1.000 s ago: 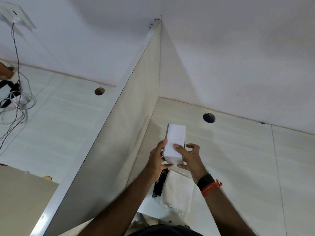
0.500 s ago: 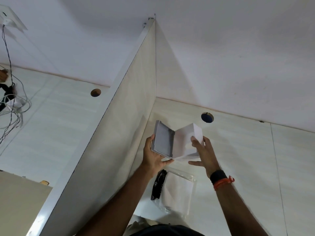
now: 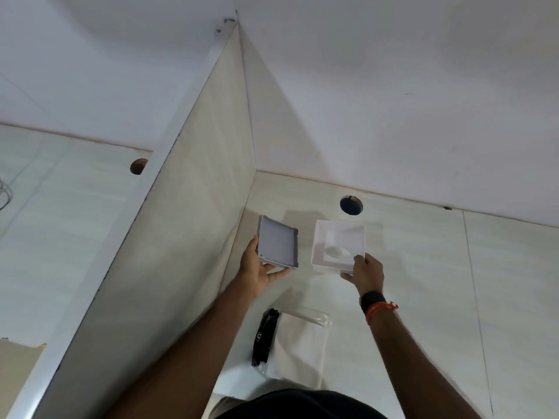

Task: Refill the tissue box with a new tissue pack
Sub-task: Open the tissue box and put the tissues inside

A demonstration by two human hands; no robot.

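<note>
Hands apart | left hand [image 3: 257, 267] grips grey lid [image 3: 277, 244] | right hand [image 3: 366, 272] pinches, seemingly, tissue box [image 3: 338, 244]

A second ago we held the box [image 3: 338, 246] closed and upright between both hands. Half a second ago it was hinging open, the two parts touching along one edge. Now we have them apart: our left hand [image 3: 257, 267] holds the grey lid [image 3: 277, 244] out to the left, and our right hand [image 3: 367, 270] holds the white box with its empty inside facing us. Our hands have spread apart.
</note>
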